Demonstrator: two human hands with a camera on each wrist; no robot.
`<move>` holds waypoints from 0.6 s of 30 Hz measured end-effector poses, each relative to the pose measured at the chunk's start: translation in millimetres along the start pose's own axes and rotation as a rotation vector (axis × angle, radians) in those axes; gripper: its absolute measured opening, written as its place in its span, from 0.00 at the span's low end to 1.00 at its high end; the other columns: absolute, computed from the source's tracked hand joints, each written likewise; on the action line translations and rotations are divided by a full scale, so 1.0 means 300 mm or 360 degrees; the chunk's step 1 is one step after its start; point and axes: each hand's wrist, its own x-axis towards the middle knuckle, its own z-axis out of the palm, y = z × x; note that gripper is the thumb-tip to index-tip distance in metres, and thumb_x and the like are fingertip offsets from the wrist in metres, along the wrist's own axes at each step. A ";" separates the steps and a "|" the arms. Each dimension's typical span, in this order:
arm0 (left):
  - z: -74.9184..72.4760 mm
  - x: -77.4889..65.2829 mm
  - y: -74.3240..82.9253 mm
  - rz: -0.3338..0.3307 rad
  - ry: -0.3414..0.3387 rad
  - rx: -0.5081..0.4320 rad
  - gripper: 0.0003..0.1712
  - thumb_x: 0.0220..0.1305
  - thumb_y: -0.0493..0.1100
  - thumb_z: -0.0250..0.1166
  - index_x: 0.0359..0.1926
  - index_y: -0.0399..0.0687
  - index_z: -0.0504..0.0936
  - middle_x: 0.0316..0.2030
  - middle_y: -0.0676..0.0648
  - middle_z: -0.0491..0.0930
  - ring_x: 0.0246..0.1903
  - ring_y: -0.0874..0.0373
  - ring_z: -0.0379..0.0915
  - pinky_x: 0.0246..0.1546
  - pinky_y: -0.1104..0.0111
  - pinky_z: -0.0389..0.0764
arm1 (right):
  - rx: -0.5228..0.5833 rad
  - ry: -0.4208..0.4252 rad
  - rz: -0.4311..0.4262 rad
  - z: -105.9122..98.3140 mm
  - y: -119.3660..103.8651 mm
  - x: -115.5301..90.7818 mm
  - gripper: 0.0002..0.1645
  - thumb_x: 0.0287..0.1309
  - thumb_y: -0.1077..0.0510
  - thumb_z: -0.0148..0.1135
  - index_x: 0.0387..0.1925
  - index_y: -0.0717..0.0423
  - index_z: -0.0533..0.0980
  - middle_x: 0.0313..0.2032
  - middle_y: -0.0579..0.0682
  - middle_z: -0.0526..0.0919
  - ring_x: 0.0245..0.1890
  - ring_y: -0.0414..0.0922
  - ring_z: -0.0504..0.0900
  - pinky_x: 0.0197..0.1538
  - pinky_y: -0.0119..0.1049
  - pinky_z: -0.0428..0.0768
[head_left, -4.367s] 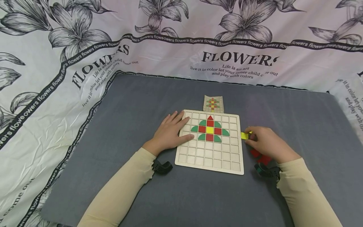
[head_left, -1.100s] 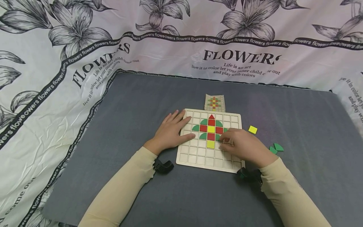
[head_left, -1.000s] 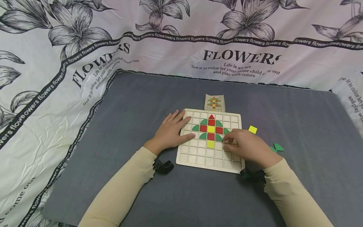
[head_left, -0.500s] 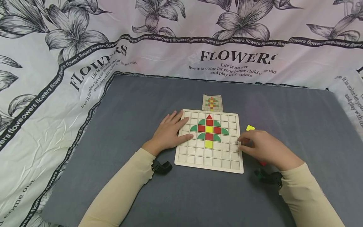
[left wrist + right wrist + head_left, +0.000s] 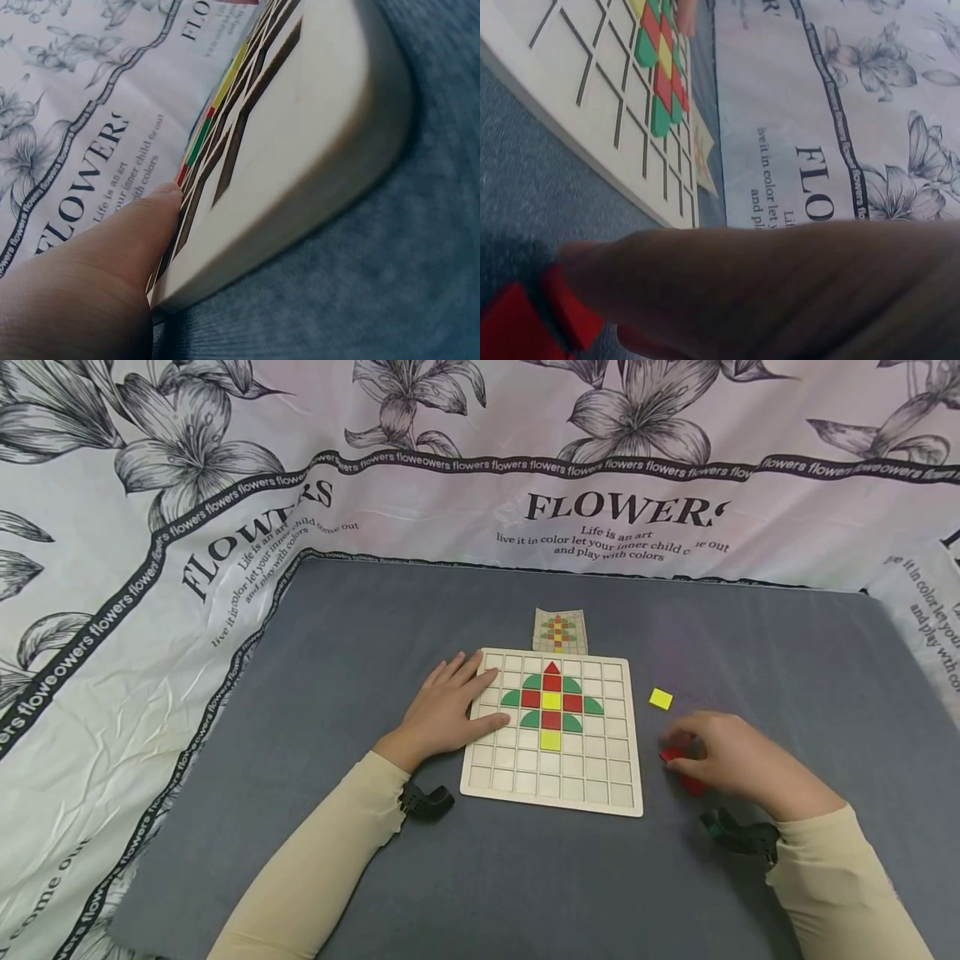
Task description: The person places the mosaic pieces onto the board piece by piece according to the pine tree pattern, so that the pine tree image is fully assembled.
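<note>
A pale wooden grid board (image 5: 510, 777) lies on the grey table, with red, yellow and green tiles set in a tree-like pattern. My left hand (image 5: 442, 714) rests spread on the board's left edge; its thumb (image 5: 112, 247) lies on the rim in the left wrist view. Right of the board, my right hand (image 5: 738, 760) pinches a small red tile (image 5: 670, 755) between thumb and fingers. Another red tile (image 5: 517, 330) lies beside it, seen in the right wrist view. The lowest tile of the pattern is a yellow square (image 5: 551, 740).
A loose yellow square tile (image 5: 661, 698) lies right of the board. Behind the board stands a small pattern card (image 5: 559, 632) printed with a similar tree. A white flower-print cloth (image 5: 450, 518) rises along the table's back and left. The green tiles seen earlier are hidden by the right hand.
A yellow square was added below the red one on the board. My right hand then moved off the board, rightward to the red tiles. The left hand stayed put.
</note>
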 end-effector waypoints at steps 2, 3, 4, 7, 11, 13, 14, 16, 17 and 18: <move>0.001 0.000 0.000 0.0003 0.0006 0.0000 0.50 0.69 0.76 0.56 0.83 0.60 0.59 0.85 0.51 0.43 0.84 0.50 0.33 0.83 0.52 0.35 | -0.0047 0.0015 -0.0018 0.003 0.010 -0.006 0.14 0.50 0.61 0.81 0.39 0.58 0.87 0.33 0.45 0.84 0.34 0.43 0.79 0.37 0.43 0.80; 0.001 0.001 0.000 0.0005 0.0008 -0.0001 0.50 0.69 0.76 0.56 0.83 0.60 0.59 0.85 0.51 0.43 0.84 0.50 0.33 0.83 0.52 0.35 | -0.0063 0.0024 -0.0029 0.006 0.014 -0.009 0.14 0.49 0.60 0.81 0.38 0.59 0.87 0.33 0.46 0.84 0.34 0.44 0.79 0.38 0.45 0.80; 0.002 0.000 0.000 0.0007 0.0012 -0.0004 0.50 0.69 0.76 0.57 0.83 0.60 0.59 0.85 0.51 0.43 0.84 0.50 0.33 0.83 0.52 0.35 | -0.0069 0.0032 -0.0036 0.008 0.017 -0.011 0.15 0.48 0.60 0.82 0.38 0.59 0.86 0.33 0.46 0.83 0.34 0.45 0.79 0.38 0.45 0.80; 0.001 -0.001 -0.001 0.0003 0.0010 -0.0007 0.51 0.69 0.76 0.57 0.83 0.60 0.59 0.85 0.51 0.43 0.84 0.50 0.33 0.83 0.52 0.35 | -0.0079 0.0066 -0.0034 0.016 0.020 -0.014 0.15 0.48 0.60 0.82 0.37 0.58 0.86 0.33 0.47 0.82 0.34 0.45 0.78 0.38 0.46 0.80; 0.000 -0.003 -0.001 -0.0003 0.0002 -0.0002 0.50 0.70 0.76 0.56 0.83 0.60 0.59 0.85 0.51 0.43 0.84 0.50 0.33 0.83 0.53 0.34 | -0.0078 0.0085 -0.0034 0.026 0.015 -0.010 0.13 0.50 0.60 0.80 0.38 0.57 0.85 0.32 0.45 0.82 0.34 0.44 0.78 0.38 0.46 0.79; 0.000 -0.003 -0.001 -0.0002 -0.0001 0.0001 0.50 0.70 0.76 0.56 0.83 0.60 0.59 0.85 0.51 0.43 0.84 0.50 0.33 0.83 0.52 0.35 | -0.0078 0.0080 -0.0033 0.030 0.012 -0.005 0.12 0.51 0.60 0.79 0.37 0.57 0.85 0.31 0.45 0.82 0.33 0.44 0.77 0.38 0.45 0.79; -0.001 -0.003 0.000 -0.0001 -0.0001 0.0001 0.50 0.70 0.76 0.56 0.83 0.60 0.59 0.85 0.51 0.43 0.84 0.50 0.33 0.83 0.52 0.35 | -0.0069 0.0076 -0.0035 0.031 0.010 -0.003 0.12 0.51 0.61 0.79 0.37 0.58 0.85 0.31 0.45 0.83 0.32 0.44 0.77 0.37 0.45 0.79; -0.002 -0.004 0.001 0.0002 0.0000 -0.0001 0.50 0.70 0.75 0.56 0.83 0.60 0.59 0.85 0.51 0.43 0.84 0.50 0.33 0.83 0.52 0.35 | -0.0059 0.0068 -0.0018 0.034 0.003 0.003 0.11 0.52 0.61 0.78 0.37 0.58 0.85 0.30 0.44 0.83 0.31 0.43 0.77 0.36 0.44 0.79; -0.002 -0.004 0.001 0.0002 -0.0001 -0.0001 0.49 0.70 0.75 0.56 0.83 0.60 0.59 0.85 0.51 0.43 0.84 0.50 0.33 0.83 0.52 0.35 | -0.0053 0.0061 -0.0003 0.034 -0.001 0.006 0.10 0.52 0.61 0.77 0.37 0.58 0.85 0.30 0.44 0.83 0.31 0.42 0.77 0.36 0.43 0.79; -0.002 -0.004 0.001 0.0002 -0.0001 0.0000 0.49 0.70 0.75 0.56 0.83 0.60 0.59 0.85 0.51 0.43 0.84 0.50 0.33 0.83 0.52 0.35 | -0.0039 0.0054 0.0017 0.035 -0.005 0.009 0.10 0.52 0.61 0.76 0.37 0.58 0.86 0.30 0.43 0.83 0.30 0.41 0.77 0.35 0.42 0.78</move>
